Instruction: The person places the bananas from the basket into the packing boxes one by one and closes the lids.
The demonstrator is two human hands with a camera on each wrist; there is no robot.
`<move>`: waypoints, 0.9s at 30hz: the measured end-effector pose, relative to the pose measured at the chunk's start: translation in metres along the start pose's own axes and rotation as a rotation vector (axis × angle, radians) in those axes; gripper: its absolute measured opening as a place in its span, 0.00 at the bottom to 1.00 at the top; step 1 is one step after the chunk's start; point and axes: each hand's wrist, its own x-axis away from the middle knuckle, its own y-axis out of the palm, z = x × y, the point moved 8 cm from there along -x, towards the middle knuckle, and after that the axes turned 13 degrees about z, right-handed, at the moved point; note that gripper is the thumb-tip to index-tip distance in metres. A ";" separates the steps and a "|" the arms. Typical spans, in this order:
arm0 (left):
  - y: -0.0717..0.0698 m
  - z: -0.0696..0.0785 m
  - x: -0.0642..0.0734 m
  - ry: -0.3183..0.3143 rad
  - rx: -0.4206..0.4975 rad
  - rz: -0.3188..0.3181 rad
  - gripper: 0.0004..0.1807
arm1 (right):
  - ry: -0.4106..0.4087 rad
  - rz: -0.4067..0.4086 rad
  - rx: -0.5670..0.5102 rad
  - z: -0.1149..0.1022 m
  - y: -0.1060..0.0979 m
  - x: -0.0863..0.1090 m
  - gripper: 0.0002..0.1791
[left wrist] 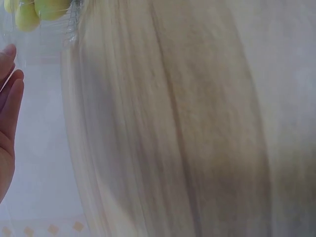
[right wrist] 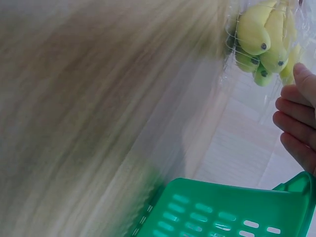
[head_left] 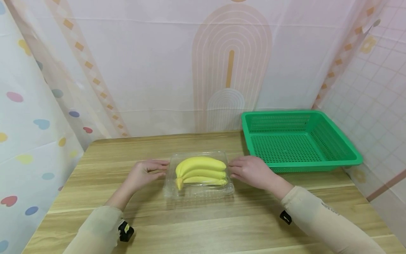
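A bunch of yellow bananas [head_left: 201,167] lies inside a clear plastic clamshell box [head_left: 198,193] on the wooden table, its stem end toward the left. My left hand [head_left: 144,174] is at the box's left side, fingers extended with their tips right at the wall. On the opposite side, my right hand [head_left: 250,171] has its fingertips beside the right wall, fingers slightly bent and not wrapped round anything. The right wrist view shows the dark banana tips [right wrist: 263,46] through the plastic, close to the thumb. Only part of the left hand [left wrist: 7,118] shows in the left wrist view.
A green perforated plastic basket [head_left: 336,141] stands at the back right of the wooden table [head_left: 190,229], just beyond my right hand. A patterned curtain [head_left: 158,70] hangs behind the table, with more curtains along both sides.
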 end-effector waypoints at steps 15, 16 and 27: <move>-0.004 0.004 0.014 -0.084 0.176 -0.061 0.14 | -0.035 0.030 0.036 -0.002 0.001 0.005 0.17; -0.003 0.002 0.017 -0.136 0.211 -0.082 0.16 | -0.035 0.033 0.033 -0.002 0.001 0.005 0.17; 0.014 0.002 0.045 -0.669 0.619 -0.332 0.34 | -0.031 0.043 0.041 -0.003 -0.001 0.005 0.18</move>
